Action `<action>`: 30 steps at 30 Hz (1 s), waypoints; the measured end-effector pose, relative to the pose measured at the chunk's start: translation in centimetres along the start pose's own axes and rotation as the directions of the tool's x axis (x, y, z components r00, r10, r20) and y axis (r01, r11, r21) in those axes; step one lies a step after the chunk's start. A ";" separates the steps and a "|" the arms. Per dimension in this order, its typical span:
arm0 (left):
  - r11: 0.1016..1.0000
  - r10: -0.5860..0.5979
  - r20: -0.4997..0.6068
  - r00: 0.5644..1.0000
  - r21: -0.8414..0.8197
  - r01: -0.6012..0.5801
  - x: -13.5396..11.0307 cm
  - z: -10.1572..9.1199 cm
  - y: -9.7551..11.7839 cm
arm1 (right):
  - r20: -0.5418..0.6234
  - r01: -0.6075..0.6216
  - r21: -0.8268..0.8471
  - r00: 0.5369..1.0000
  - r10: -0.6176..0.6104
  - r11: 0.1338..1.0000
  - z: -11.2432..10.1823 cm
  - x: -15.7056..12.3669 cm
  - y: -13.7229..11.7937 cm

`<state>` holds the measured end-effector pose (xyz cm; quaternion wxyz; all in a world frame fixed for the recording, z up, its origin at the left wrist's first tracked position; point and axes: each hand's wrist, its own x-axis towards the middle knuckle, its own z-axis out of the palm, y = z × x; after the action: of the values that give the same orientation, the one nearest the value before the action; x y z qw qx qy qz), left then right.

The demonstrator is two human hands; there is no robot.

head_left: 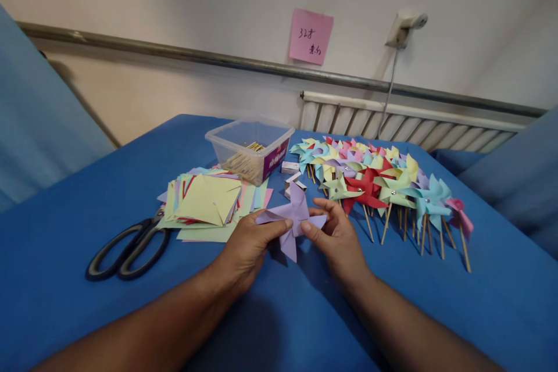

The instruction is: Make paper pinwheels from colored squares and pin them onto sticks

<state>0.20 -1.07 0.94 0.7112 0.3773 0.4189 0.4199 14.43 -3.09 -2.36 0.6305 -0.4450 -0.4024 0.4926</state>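
A purple paper pinwheel (pixel 297 209) with its blades folded in is held above the blue table, with no stick visible on it. My left hand (pixel 249 241) is closed on its left side, the thumb pressing near the centre. From the right, my right hand (pixel 337 238) grips it too, thumb on the front and fingers behind. Just beyond the pinwheel lie two small boxes, a closed one (pixel 290 168) and one that looks partly open (pixel 300 189). Whatever the fingers do behind the paper is hidden.
Coloured paper sheets (pixel 209 200) are piled at the left, with large dark-handled scissors (pixel 131 247) beside them. A clear plastic tub (pixel 248 142) holding thin wooden sticks (pixel 244 164) stands behind. Many finished pinwheels on sticks (pixel 364 189) lie at the right. A radiator (pixel 366 118) lines the wall.
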 end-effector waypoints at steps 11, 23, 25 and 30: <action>0.991 0.018 -0.043 0.999 0.136 -0.012 0.2 0.0 -0.6 | 0.058 -0.109 0.070 0.993 0.105 0.992 0.1 0.1 0.0; 0.858 -0.019 0.074 0.997 0.513 -0.022 0.8 -1.4 1.2 | 0.105 -0.093 -0.137 0.989 0.108 0.986 -0.1 0.4 -0.5; 0.819 -0.002 0.074 0.997 0.572 -0.041 1.1 -1.6 1.0 | 0.131 -0.081 -0.179 0.986 0.106 0.981 -0.1 0.3 -0.4; 0.769 0.020 0.116 0.993 0.633 -0.089 1.5 -2.0 0.7 | 0.160 -0.012 -0.334 0.985 0.069 0.942 -0.5 0.4 0.0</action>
<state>-1.38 0.90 0.39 0.5496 0.6286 0.4881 0.2540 14.98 -2.77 -2.48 0.4998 -0.5096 -0.5224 0.4666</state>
